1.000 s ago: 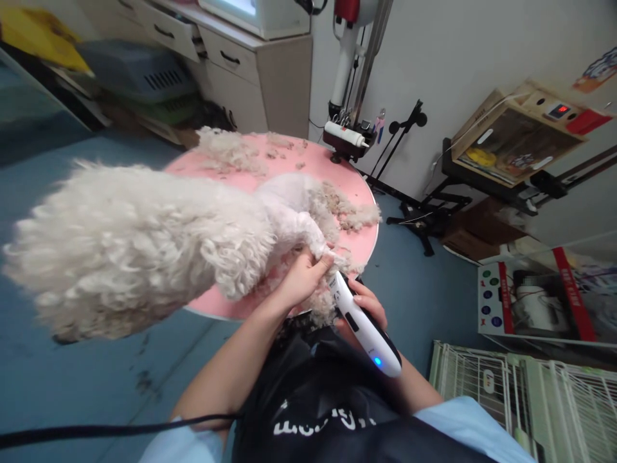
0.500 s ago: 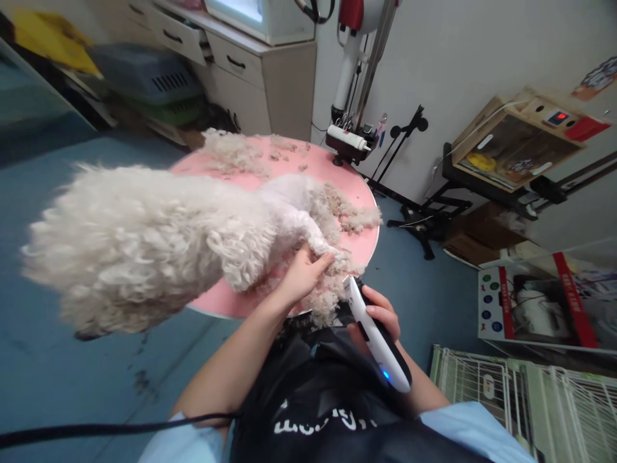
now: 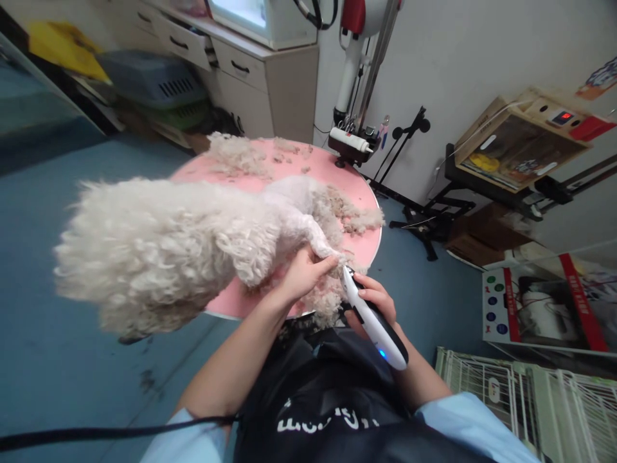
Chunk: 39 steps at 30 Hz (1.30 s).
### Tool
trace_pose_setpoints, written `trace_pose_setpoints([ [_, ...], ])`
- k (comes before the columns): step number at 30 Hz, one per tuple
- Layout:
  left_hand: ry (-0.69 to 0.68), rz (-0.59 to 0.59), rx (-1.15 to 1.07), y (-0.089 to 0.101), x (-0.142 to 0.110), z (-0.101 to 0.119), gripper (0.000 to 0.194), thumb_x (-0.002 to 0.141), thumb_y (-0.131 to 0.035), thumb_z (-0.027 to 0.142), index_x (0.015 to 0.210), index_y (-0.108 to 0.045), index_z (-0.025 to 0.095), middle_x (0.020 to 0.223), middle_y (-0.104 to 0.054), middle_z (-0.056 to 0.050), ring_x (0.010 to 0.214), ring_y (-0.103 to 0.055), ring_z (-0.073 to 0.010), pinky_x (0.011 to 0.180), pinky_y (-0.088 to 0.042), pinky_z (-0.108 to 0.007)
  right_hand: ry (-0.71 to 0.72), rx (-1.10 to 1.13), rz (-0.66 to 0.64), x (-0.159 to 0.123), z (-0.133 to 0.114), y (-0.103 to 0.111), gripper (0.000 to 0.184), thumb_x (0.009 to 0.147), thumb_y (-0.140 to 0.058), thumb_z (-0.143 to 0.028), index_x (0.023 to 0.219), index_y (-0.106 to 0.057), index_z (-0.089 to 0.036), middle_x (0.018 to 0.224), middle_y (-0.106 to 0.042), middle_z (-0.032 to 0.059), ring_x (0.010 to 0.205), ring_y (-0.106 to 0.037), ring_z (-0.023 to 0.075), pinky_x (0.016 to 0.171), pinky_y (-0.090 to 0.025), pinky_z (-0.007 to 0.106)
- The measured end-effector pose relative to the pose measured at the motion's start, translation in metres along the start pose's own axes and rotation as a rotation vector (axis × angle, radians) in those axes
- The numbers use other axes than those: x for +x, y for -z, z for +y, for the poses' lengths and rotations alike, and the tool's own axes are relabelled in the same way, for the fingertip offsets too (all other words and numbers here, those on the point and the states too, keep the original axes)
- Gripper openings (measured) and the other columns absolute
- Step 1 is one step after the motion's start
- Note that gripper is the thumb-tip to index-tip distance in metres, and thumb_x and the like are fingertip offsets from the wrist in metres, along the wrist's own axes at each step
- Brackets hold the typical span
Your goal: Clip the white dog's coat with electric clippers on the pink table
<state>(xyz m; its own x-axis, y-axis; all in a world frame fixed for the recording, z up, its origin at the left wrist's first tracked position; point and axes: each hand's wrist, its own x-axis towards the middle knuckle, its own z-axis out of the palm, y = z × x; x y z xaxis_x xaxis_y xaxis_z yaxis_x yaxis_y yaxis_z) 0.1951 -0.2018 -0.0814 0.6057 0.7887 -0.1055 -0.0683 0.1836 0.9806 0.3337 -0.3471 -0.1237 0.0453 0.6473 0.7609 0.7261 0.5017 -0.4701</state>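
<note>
A white curly-coated dog (image 3: 164, 241) stands on a round pink grooming table (image 3: 364, 247), its head toward the left. Its hindquarters and one outstretched leg (image 3: 315, 238) are shaved close. My left hand (image 3: 303, 273) is closed around the lower part of that leg, thumb along its top. White-and-black hair clippers (image 3: 373, 321), with a blue light lit, are held in my right hand (image 3: 378, 299). The clipper head meets the fur at the paw, just beyond my left thumb. Cut fur (image 3: 325, 299) lies beneath the leg.
More clumps of cut fur (image 3: 236, 154) lie on the table's far side. A post with a tool holder bearing a white bottle (image 3: 349, 140) stands at the back edge. Wire cage panels (image 3: 511, 392) are at lower right, and a black cord (image 3: 116, 434) crosses lower left.
My right hand has brought the clippers up and slightly left, from just short of the paw to against it. The dog's head has shifted a little right. My left hand keeps its hold.
</note>
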Motion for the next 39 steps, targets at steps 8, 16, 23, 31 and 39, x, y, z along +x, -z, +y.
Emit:
trace_pose_setpoints([
  [8, 0.013, -0.034, 0.041, 0.005, 0.003, 0.001, 0.037, 0.069, -0.075, 0.045, 0.088, -0.073, 0.013, 0.084, -0.074, -0.007, 0.078, -0.066, -0.0214, 0.071, -0.053, -0.031, 0.043, 0.112, -0.200, 0.034, 0.009, 0.012, 0.048, 0.080, -0.074, -0.024, 0.124, -0.054, -0.026, 0.132, -0.065, 0.0141, 0.115, -0.069, 0.0246, 0.089, -0.060, 0.037],
  [16, 0.044, 0.010, 0.044, 0.002, 0.006, 0.000, 0.034, 0.069, -0.075, 0.043, 0.084, -0.069, 0.013, 0.074, -0.069, -0.003, 0.072, -0.063, -0.0179, 0.065, -0.049, -0.027, -0.308, 0.442, 0.115, 0.019, 0.005, 0.005, 0.048, 0.080, -0.074, -0.054, 0.115, -0.056, -0.026, 0.121, -0.070, 0.0111, 0.113, -0.069, 0.0285, 0.092, -0.059, 0.048],
  [23, 0.029, 0.016, 0.005, -0.004, 0.009, 0.005, 0.027, 0.071, -0.074, 0.039, 0.078, -0.069, 0.013, 0.072, -0.068, -0.005, 0.070, -0.062, -0.0178, 0.063, -0.047, -0.027, -0.203, 0.120, 0.287, -0.002, -0.007, -0.028, 0.056, 0.080, -0.069, -0.061, 0.120, -0.051, -0.025, 0.121, -0.066, 0.0136, 0.110, -0.068, 0.0294, 0.090, -0.059, 0.049],
  [31, 0.011, 0.075, -0.037, -0.006, 0.007, 0.010, 0.029, 0.068, -0.078, 0.037, 0.078, -0.070, 0.011, 0.077, -0.071, -0.006, 0.071, -0.063, -0.0176, 0.068, -0.048, -0.028, -0.036, -0.014, 0.274, 0.004, -0.008, -0.033, 0.052, 0.086, -0.070, -0.046, 0.127, -0.048, -0.024, 0.126, -0.063, 0.0140, 0.114, -0.066, 0.0280, 0.089, -0.060, 0.046],
  [39, 0.052, 0.095, -0.098, -0.007, 0.012, 0.013, 0.029, 0.063, -0.080, 0.037, 0.071, -0.068, 0.012, 0.069, -0.069, -0.004, 0.066, -0.062, -0.0167, 0.064, -0.047, -0.027, 0.062, -0.008, 0.042, 0.010, -0.003, -0.022, 0.039, 0.088, -0.066, -0.038, 0.122, -0.052, -0.023, 0.127, -0.065, 0.0158, 0.112, -0.069, 0.0267, 0.086, -0.063, 0.042],
])
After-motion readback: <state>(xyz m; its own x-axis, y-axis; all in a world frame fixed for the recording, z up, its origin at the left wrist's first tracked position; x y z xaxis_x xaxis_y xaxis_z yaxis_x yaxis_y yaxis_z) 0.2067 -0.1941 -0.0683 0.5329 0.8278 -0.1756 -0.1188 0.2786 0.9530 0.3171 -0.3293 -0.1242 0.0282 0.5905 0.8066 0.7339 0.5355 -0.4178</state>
